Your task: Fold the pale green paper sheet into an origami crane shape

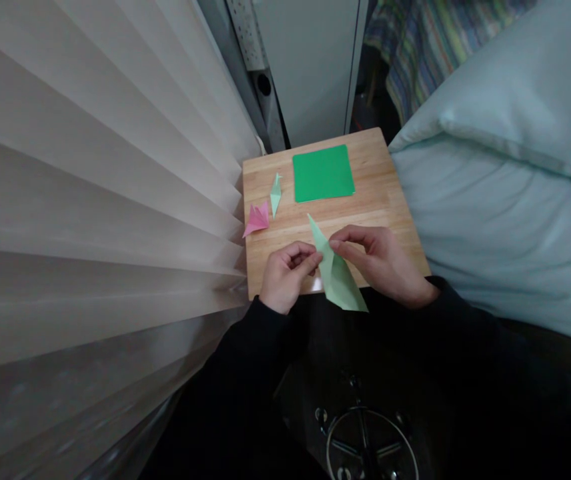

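Paper (339, 280) slants eleven to five o'clock over the near edge of the counter (385, 213), left hand (283, 275) pinching its nine-o'clock side, right hand (384, 261) its three-o'clock side, fingers drawn together.

Sheet (338, 283) above near edge of table (383, 183), paper stack (323, 173) behind, paper figures (276, 194) left, curtain (115, 200) beyond them, bedding (495, 220) right.
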Motion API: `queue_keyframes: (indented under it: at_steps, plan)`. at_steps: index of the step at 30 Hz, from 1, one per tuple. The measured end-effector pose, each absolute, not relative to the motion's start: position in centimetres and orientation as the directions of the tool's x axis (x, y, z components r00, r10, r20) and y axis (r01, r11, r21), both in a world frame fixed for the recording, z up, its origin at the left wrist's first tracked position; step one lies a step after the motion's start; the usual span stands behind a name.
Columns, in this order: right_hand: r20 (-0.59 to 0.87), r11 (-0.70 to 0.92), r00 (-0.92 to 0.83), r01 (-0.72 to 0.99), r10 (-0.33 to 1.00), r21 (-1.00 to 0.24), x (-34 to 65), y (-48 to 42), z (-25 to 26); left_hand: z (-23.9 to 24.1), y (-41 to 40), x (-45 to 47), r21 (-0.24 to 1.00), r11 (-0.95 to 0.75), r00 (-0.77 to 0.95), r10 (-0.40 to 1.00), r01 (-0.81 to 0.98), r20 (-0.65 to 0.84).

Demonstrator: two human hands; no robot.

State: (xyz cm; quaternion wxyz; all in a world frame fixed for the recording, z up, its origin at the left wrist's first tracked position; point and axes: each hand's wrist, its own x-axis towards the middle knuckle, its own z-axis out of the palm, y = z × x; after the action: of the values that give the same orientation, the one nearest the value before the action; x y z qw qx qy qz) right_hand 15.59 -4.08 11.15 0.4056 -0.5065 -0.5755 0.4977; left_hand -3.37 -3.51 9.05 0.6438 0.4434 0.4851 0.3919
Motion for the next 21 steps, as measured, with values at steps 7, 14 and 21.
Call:
queue_keyframes:
  at_steps: [7, 14, 21]
  plan:
    - [-0.158, -0.150, -0.261, 0.049, 0.952, -0.987, 16.3, -3.4, 10.9, 9.2, -2.9, -4.5, 0.935, 0.308, 0.238, 0.935, -0.174, -0.264]
    - [-0.137, -0.144, -0.137, -0.040, 0.981, -0.989, 16.2, -3.0, 10.2, 9.3, -2.9, -4.1, 0.901, 0.371, 0.285, 0.909, -0.224, -0.303]
    - [0.182, 0.265, -0.209, 0.506, 0.961, -0.820, 15.1, -4.4, 10.1, 9.8, -3.5, -3.1, 0.951, 0.278, 0.317, 0.921, -0.137, -0.224]
